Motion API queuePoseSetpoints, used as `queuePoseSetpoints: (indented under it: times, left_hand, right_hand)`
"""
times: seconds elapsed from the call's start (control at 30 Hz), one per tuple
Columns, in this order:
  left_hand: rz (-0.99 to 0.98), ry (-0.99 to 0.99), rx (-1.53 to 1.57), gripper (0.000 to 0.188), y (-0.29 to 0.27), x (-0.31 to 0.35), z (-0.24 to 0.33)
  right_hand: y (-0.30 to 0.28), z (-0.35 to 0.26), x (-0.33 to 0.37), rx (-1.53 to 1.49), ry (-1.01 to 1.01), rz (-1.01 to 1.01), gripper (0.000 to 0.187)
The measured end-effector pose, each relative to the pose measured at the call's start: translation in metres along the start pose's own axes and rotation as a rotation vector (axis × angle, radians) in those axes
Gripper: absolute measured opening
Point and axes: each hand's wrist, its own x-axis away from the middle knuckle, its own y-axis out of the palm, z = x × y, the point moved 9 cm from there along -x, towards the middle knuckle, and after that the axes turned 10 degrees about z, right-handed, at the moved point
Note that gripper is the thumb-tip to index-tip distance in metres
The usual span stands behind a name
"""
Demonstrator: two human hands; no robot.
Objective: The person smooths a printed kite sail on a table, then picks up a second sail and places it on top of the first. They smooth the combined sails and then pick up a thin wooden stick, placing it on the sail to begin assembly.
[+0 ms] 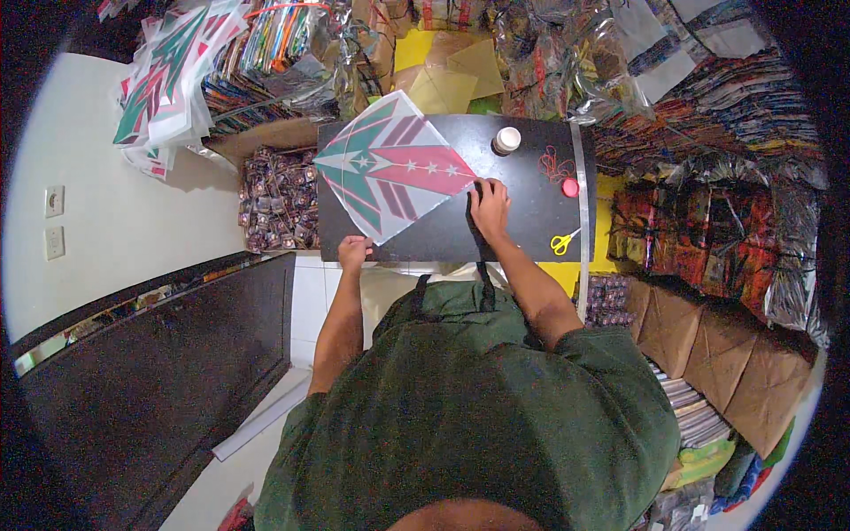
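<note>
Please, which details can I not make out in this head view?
All in the head view:
- Underside of the diamond-shaped sheet: hidden, facing the black table.
- Left hand and right hand: too small to tell whether either grips the sheet.
- White jar: contents too small to tell.
- Wrapped bundles: cut off by the upper edge.

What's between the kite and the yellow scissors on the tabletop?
The right hand at the right corner of the kite, then dark tabletop before the scissors; head view.
</note>
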Motion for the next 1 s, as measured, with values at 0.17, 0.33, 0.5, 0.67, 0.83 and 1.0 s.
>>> queuePoseSetpoints:
  times: [0.17,0.33,0.5,0.67,0.83,1.0]
  left_hand:
    - [-0.024,0.011,0.065,0.027,0.001,-0.002,-0.002]
    - [-0.029,0.025,0.124,0.026,0.001,0.009,0.01]
    - [-0.011,0.005,0.052,0.025,0.002,0.006,0.006]
    - [0.002,0.038,0.056,0.024,-0.001,-0.003,-0.002]
    - [-0.013,0.004,0.107,0.022,0.002,0.007,0.006]
    - [-0.006,0.007,0.141,0.022,0.003,0.013,0.014]
  right_hand:
    - [0.002,0.002,-0.005,0.032,0.021,-0.026,0.032]
    - [0.001,-0.011,0.0,-0.022,-0.087,-0.055,0.03]
    - [-0.038,-0.01,-0.035,-0.048,-0.054,0.166,0.036]
    - [-0.07,0.008,-0.099,0.075,0.065,0.379,0.041]
    - [-0.046,0.018,-0.113,0.056,0.222,0.34,0.035]
    - [-0.024,0.037,-0.115,-0.051,0.348,0.412,0.028]
